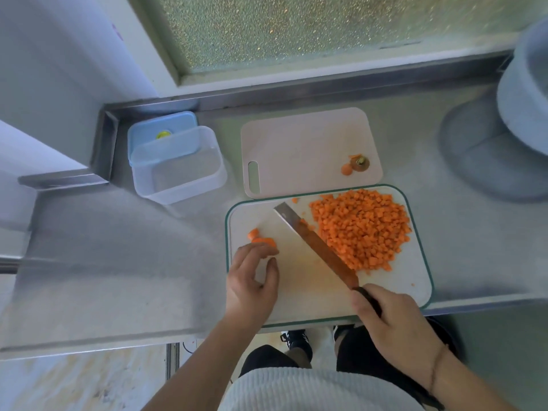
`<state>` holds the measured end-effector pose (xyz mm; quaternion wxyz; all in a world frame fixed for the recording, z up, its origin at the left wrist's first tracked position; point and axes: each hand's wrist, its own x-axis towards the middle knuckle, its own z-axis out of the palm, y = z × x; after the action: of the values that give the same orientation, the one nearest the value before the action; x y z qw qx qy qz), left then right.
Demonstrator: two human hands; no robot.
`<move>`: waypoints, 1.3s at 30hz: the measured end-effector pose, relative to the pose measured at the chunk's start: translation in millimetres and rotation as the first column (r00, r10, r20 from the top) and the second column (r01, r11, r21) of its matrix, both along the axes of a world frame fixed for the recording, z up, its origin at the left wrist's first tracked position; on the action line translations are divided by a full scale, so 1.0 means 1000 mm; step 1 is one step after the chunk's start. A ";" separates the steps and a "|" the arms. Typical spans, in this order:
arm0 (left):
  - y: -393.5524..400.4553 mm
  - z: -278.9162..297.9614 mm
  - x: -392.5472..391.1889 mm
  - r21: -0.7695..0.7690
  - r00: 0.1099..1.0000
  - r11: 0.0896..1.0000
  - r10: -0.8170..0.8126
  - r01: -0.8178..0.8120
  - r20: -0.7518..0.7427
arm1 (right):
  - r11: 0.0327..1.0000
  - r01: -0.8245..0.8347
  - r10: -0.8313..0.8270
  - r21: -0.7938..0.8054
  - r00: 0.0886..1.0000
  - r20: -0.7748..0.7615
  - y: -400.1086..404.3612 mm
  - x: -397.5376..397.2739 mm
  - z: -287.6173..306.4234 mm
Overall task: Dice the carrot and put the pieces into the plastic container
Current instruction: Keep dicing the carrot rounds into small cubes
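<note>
A heap of diced carrot (361,228) lies on the right part of the green-rimmed cutting board (299,295). My right hand (394,324) grips the black handle of a knife (314,240), whose blade runs diagonally across the board beside the heap. Two larger carrot pieces (262,239) lie at the board's left. My left hand (252,281) is just below them with curled fingers touching the nearer piece. The clear plastic container (178,167) stands empty at the left, on the steel counter.
A blue lid (160,129) sits under the container's far side. A second, pale cutting board (302,146) behind holds carrot end scraps (355,165). A large grey vessel (522,108) stands at the right. The counter's front edge runs just below the board.
</note>
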<state>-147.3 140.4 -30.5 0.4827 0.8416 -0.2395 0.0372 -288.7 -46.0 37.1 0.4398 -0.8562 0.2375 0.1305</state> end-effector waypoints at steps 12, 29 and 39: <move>-0.045 -0.007 0.014 0.285 0.889 0.868 -0.447 0.406 0.095 | 0.998 0.007 0.004 -0.070 0.987 0.159 -0.001 -0.012 -0.006; -0.069 0.023 0.045 0.522 0.846 0.717 -0.534 0.463 -0.017 | 0.661 -0.319 0.204 -0.679 0.948 -0.246 -0.028 -0.015 0.009; -0.102 0.019 0.051 0.498 0.841 0.701 -0.527 0.510 -0.121 | 0.621 -0.215 0.178 -0.754 0.975 -0.131 -0.022 -0.022 0.003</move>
<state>-96.5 38.3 -11.9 0.2285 0.8362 -0.4747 -0.1521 -310.9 -68.5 40.6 0.0158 -0.9791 0.1847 0.0840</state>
